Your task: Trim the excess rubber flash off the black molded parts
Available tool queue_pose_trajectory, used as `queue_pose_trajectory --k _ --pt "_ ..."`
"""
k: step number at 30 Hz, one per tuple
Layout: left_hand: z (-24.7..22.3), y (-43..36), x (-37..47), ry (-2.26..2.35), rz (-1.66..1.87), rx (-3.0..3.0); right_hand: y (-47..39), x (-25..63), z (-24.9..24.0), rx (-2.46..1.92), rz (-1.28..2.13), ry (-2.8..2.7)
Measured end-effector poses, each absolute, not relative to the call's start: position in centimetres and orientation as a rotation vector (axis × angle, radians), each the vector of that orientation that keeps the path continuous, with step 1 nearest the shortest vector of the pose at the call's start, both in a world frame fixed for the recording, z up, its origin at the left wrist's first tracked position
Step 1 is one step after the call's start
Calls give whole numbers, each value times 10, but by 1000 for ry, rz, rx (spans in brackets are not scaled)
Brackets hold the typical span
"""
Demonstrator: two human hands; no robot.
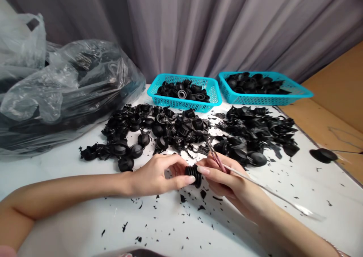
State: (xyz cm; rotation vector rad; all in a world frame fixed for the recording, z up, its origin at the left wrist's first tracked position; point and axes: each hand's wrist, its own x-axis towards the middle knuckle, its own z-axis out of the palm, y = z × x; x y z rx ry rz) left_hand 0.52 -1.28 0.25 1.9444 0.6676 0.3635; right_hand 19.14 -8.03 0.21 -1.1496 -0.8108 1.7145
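Observation:
My left hand (pixel 167 175) pinches a black ribbed rubber part (pixel 193 175) between thumb and fingers, just above the white table. My right hand (pixel 224 173) meets it from the other side, its thumb tip at the ribs. In that hand is also a slim pink-handled tool (pixel 217 159) with two thin metal prongs pointing away from me; I cannot tell its exact kind. Just beyond my hands lie heaps of similar black parts, one heap (pixel 164 126) in the middle and another (pixel 255 130) to the right, many with ragged thin edges.
Two blue baskets, one in the middle (pixel 184 106) and one on the right (pixel 266 98), hold black parts. A large clear plastic bag (pixel 93 79) bulges at left. A black round piece (pixel 323 155) lies far right. Black scraps litter the white table (pixel 68 215). A grey curtain (pixel 187 26) hangs behind.

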Motion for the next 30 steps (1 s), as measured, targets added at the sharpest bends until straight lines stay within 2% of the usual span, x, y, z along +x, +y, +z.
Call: queue_pose_trajectory --k 20,30 --pt "0 -14 6 690 289 1710 -79 190 4 -1150 1744 -780" --pt "-2 -13 6 669 357 1822 -79 192 1 -1172 1722 -800"
